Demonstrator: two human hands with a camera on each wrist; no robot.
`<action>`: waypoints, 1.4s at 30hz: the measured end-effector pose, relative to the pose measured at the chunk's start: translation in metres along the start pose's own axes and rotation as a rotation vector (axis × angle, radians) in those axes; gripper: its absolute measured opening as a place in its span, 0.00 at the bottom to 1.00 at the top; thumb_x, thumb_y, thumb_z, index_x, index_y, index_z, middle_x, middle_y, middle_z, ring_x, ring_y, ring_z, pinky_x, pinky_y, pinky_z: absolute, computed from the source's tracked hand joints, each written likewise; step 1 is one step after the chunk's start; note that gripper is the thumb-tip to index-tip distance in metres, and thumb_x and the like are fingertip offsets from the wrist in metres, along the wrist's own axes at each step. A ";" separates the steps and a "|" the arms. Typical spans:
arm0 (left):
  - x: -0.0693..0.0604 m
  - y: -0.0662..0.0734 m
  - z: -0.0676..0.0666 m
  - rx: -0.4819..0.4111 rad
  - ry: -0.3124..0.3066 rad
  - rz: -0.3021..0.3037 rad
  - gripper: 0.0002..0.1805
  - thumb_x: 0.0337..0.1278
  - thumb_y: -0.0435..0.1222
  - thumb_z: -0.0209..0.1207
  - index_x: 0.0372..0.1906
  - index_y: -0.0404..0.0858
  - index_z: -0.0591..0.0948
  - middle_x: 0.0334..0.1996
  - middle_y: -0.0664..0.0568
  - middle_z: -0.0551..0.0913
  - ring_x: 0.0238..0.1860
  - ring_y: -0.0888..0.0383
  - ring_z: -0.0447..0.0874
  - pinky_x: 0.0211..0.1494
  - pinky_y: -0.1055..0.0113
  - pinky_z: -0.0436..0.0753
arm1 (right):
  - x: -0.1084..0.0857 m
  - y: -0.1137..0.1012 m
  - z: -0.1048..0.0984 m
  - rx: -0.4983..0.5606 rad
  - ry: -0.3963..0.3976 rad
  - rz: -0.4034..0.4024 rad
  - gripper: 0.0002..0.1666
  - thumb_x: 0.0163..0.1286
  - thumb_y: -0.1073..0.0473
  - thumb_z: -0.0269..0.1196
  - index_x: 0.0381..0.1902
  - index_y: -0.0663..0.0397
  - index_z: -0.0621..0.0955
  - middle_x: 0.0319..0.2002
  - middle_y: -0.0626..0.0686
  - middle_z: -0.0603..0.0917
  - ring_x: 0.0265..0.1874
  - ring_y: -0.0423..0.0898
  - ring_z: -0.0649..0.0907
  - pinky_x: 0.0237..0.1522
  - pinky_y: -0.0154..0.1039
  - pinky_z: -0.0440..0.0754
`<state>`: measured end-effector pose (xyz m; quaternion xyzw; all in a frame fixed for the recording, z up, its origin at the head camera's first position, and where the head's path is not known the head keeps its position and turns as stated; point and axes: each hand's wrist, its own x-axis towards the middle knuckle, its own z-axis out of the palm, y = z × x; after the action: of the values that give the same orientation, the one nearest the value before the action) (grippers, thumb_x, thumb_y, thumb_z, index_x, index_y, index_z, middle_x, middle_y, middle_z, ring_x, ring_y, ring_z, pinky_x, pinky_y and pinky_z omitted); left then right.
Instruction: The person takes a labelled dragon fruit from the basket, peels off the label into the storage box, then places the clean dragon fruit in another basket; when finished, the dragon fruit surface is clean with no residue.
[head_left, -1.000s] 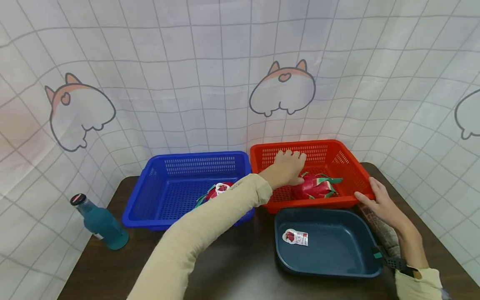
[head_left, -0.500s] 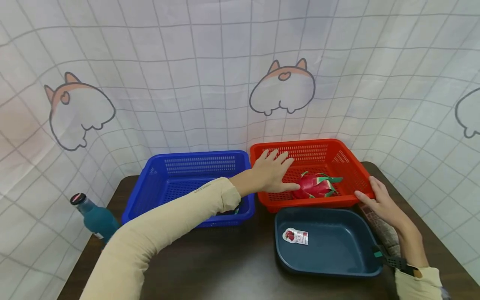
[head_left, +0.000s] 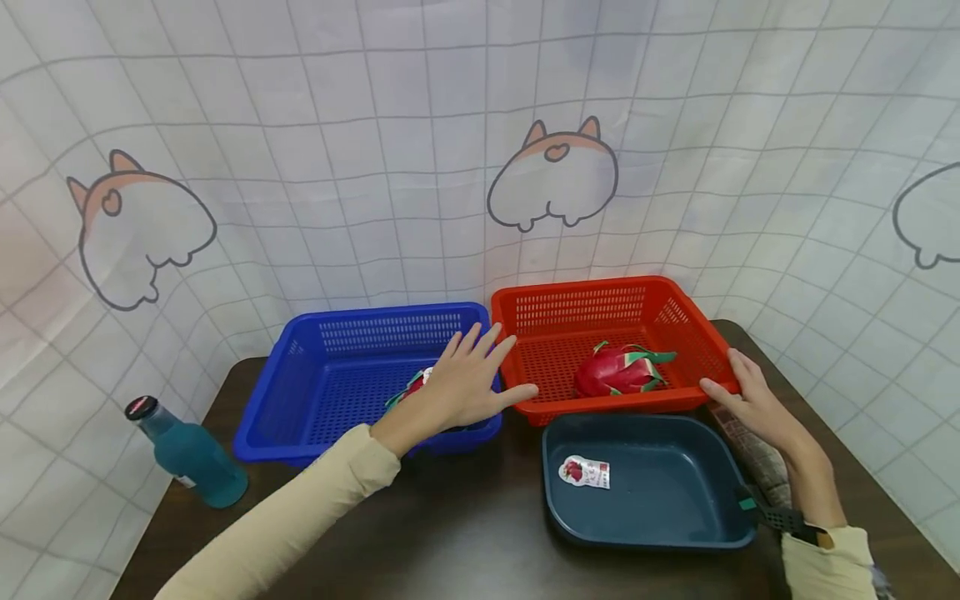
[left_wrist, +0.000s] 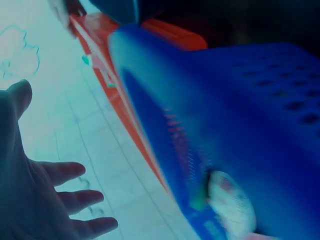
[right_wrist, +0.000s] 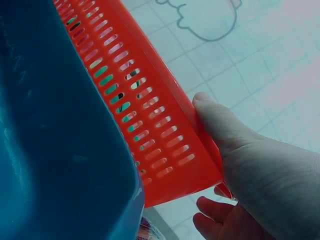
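A white gridded cloth [head_left: 315, 167] is hung behind the red basket [head_left: 600, 405]. The red basket is carried by a dark bench [head_left: 465, 517], and the blue basket [head_left: 352, 400] is set immediately to its left. A dark blue tray [head_left: 660, 492] is placed just in front of the red basket. A teal bottle [head_left: 197, 458] is stood well left of the red basket, past the blue one.

The left hand [head_left: 461, 383] is held over the near right part of the blue basket, just left of the red basket; its fingers are spread and nothing is held. The near right corner of the red basket is gripped by the right hand [head_left: 761, 408], thumb and fingers closed around the rim.

One dragon fruit [head_left: 617, 372] is laid inside the red basket. A labelled fruit [head_left: 408, 392], left of the red basket in the blue one, is partly hidden by the left hand. A printed label [head_left: 585, 472] is seen in the tray, before the red basket.
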<state>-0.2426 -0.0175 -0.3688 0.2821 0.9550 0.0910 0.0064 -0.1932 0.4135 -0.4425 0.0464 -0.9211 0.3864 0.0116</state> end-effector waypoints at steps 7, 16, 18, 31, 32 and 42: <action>-0.034 -0.045 0.009 -0.121 0.072 -0.096 0.47 0.56 0.71 0.42 0.76 0.50 0.56 0.78 0.48 0.51 0.78 0.42 0.44 0.77 0.41 0.44 | 0.000 0.002 -0.001 -0.026 -0.014 0.006 0.51 0.76 0.47 0.50 0.74 0.65 0.31 0.74 0.73 0.32 0.65 0.73 0.52 0.54 0.65 0.72; -0.081 -0.116 0.006 -0.249 0.253 -0.307 0.47 0.61 0.67 0.47 0.76 0.41 0.56 0.75 0.39 0.56 0.77 0.37 0.47 0.76 0.38 0.43 | 0.000 0.002 0.001 0.015 -0.016 0.005 0.51 0.75 0.49 0.51 0.75 0.65 0.32 0.74 0.73 0.33 0.61 0.71 0.60 0.39 0.33 0.82; -0.094 -0.130 0.009 -0.274 0.322 -0.345 0.47 0.61 0.66 0.48 0.75 0.40 0.56 0.74 0.37 0.58 0.76 0.36 0.50 0.76 0.38 0.45 | 0.001 0.001 0.001 0.006 -0.014 0.006 0.52 0.75 0.48 0.51 0.75 0.65 0.32 0.74 0.73 0.33 0.63 0.72 0.58 0.45 0.43 0.82; -0.149 -0.179 0.018 -0.147 0.457 -0.469 0.46 0.62 0.63 0.49 0.73 0.34 0.58 0.71 0.30 0.60 0.72 0.30 0.54 0.73 0.34 0.47 | -0.002 0.004 -0.002 -0.013 -0.011 0.012 0.51 0.76 0.48 0.51 0.75 0.64 0.32 0.74 0.72 0.32 0.63 0.72 0.57 0.37 0.19 0.70; -0.151 -0.181 0.017 -0.136 0.455 -0.478 0.47 0.62 0.63 0.49 0.73 0.34 0.58 0.71 0.30 0.60 0.72 0.30 0.54 0.73 0.33 0.48 | -0.001 0.004 -0.001 -0.015 -0.010 0.012 0.51 0.76 0.49 0.51 0.75 0.64 0.32 0.74 0.72 0.32 0.63 0.72 0.56 0.37 0.18 0.70; -0.167 -0.191 0.008 -0.214 0.221 -0.579 0.57 0.60 0.67 0.46 0.76 0.30 0.43 0.75 0.27 0.40 0.71 0.23 0.46 0.58 0.22 0.56 | -0.003 -0.002 -0.002 0.040 0.085 -0.047 0.48 0.76 0.52 0.51 0.76 0.65 0.35 0.73 0.75 0.37 0.63 0.75 0.58 0.54 0.53 0.79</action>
<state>-0.2042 -0.2634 -0.4174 -0.0153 0.9755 0.2155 -0.0420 -0.1905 0.4137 -0.4404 0.0519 -0.9105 0.4060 0.0589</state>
